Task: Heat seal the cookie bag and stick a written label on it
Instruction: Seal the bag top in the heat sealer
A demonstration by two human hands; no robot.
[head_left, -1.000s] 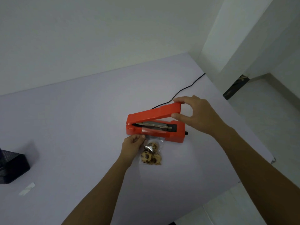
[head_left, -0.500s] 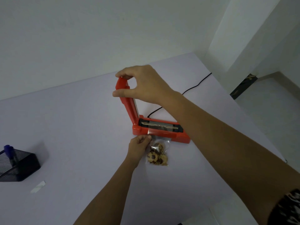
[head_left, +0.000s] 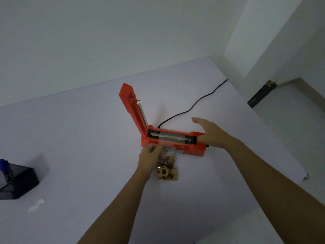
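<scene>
Sealer (head_left: 173, 140) arm's up, near vertical, heating strip exposed. Left hand (head_left: 149, 154) pinching the cookie bag (head_left: 167, 169) by its top-left corner, mouth draped over the sealer's front edge twd the strip, cookies sitting on the table (head_left: 79, 138) just in front. Right hand (head_left: 209, 133) spread flat, fingers open, at the sealer's right end, holding nothing. Film's clear, so can't tell if the mouth's fully across the strip. To do it well: pull film flat w/ both hands, no wrinkles, cookies clear of the bar.

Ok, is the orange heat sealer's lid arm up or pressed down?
Up. The orange heat sealer's lid arm stands nearly upright, leaving the sealing strip exposed; the right hand is off it.
</scene>
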